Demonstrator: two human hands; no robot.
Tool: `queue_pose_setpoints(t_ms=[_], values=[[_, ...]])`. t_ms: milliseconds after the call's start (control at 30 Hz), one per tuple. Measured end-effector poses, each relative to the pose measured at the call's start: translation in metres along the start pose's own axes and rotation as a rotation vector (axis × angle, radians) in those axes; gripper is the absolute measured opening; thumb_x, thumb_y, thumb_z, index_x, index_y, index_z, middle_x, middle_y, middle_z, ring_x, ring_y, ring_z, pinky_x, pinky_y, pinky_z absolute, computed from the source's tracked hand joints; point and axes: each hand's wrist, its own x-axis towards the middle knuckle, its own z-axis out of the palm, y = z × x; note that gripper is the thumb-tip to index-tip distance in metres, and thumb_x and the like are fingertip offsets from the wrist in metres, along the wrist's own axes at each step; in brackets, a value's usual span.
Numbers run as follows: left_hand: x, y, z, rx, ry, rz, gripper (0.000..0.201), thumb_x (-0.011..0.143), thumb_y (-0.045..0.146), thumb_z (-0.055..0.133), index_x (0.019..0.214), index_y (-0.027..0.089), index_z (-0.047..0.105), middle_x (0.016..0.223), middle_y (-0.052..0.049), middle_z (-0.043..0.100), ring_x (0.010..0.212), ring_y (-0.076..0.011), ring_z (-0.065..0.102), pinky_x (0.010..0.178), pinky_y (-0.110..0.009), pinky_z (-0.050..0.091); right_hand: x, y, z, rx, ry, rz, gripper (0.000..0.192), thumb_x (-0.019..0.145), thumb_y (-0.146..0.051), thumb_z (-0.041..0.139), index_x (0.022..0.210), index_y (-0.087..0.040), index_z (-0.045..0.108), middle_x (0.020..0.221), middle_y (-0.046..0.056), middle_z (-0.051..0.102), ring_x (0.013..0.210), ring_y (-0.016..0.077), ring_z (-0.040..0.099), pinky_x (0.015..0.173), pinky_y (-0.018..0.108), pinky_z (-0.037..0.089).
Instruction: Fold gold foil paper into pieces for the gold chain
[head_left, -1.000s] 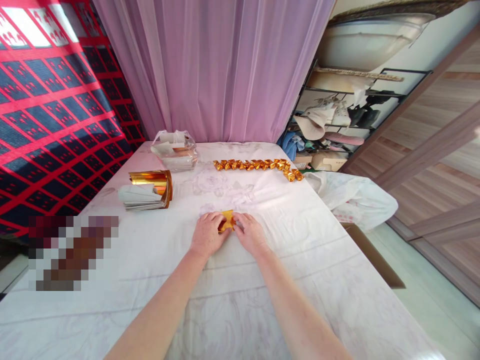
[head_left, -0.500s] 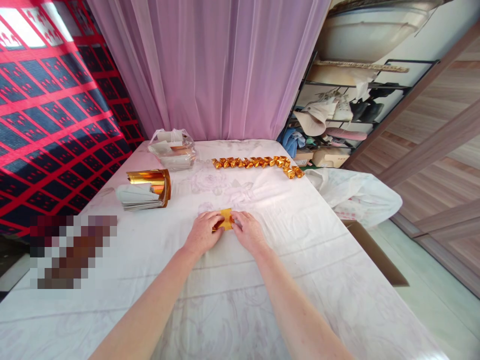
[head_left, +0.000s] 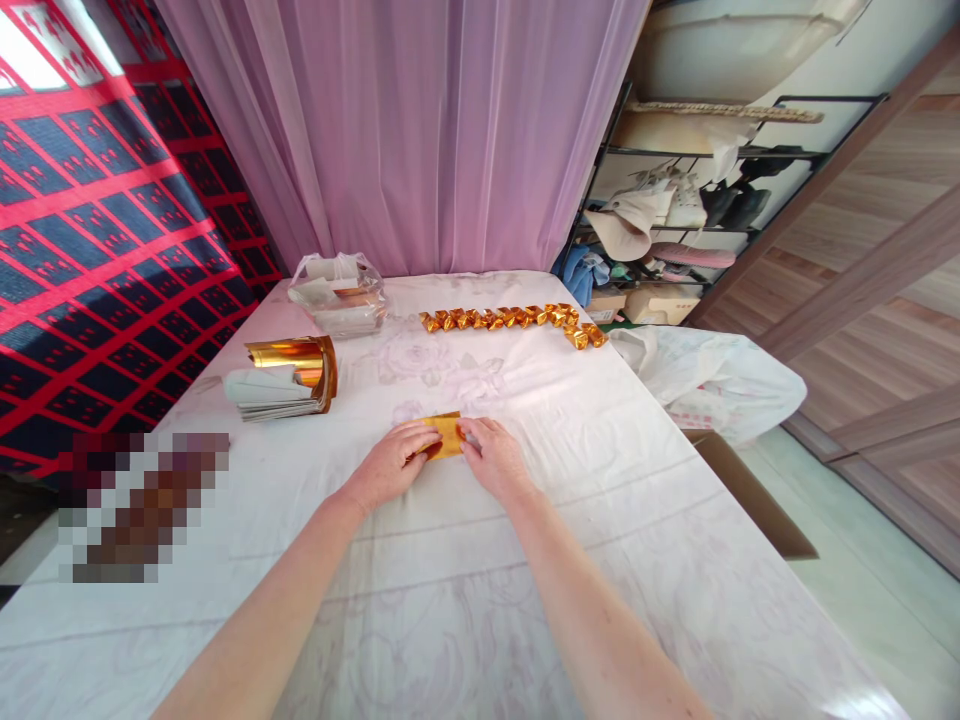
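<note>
Both hands were down on the table [head_left: 675, 560] working a small piece of gold foil paper [head_left: 448, 436], pretty much dead centre of the white cloth. The left hand [head_left: 394, 462] had its fingers [head_left: 421, 437] pinched on the left edge of the paper, and the right hand [head_left: 491, 458] had its fingers [head_left: 471, 432] pressed onto the right edge, so the sheet sat trapped between the two, lying low against the cloth. Looked to me like a mid-fold step: the paper was already partly folded into a small flat rectangle and a crease was being pressed in, not a fresh sheet and not a finished piece.

Up at the far end there was a row of finished gold pieces [head_left: 510, 320] laid out in a line, well apart from the hands. To the left sat a stack of gold sheets [head_left: 289, 378] with the top ones curling up, and behind it a clear plastic bag [head_left: 339, 295]. A white plastic bag [head_left: 712, 380] hung off the right side of the table.

My guess is the next bit needs a firm pinch along the crease while one hand keeps the paper from sliding on that smooth cloth, since foil springs back if the fold isn't pressed hard. Couldn't tell how many folds were left.
</note>
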Motion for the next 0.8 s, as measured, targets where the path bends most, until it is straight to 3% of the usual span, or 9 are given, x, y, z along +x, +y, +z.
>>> queue_pose_setpoints(t_ms=[267,600,800], values=[[-0.008,-0.011,-0.006,-0.036,-0.016,0.062,0.047,0.086,0.006,0.045,0.125,0.026,0.064,0.135,-0.005,0.063,0.131,-0.0195,0.053,0.111,-0.046,0.044,0.000,0.000,0.000,0.000,0.000,0.018,0.040,0.083,-0.009,0.056,0.119,-0.025,0.064,0.110,0.005,0.068,0.104,0.0201,0.060,0.095,0.034,0.046],[-0.015,-0.015,-0.009,-0.028,-0.025,-0.004,0.047,0.085,0.008,0.047,0.124,0.027,0.065,0.138,-0.005,0.061,0.136,-0.0236,0.049,0.113,-0.049,0.042,-0.001,0.001,0.001,0.002,0.014,0.018,0.042,0.082,-0.007,0.057,0.120,-0.024,0.064,0.111,0.005,0.069,0.104,0.0198,0.061,0.094,0.033,0.047],[-0.021,-0.010,-0.014,0.002,0.006,-0.100,0.025,0.085,0.016,0.052,0.103,0.023,0.068,0.128,-0.009,0.067,0.130,-0.0275,0.054,0.109,-0.051,0.045,-0.002,0.002,0.001,-0.006,0.034,-0.017,0.028,0.083,-0.005,0.056,0.103,-0.020,0.068,0.104,0.005,0.069,0.100,0.0199,0.060,0.092,0.033,0.048]])
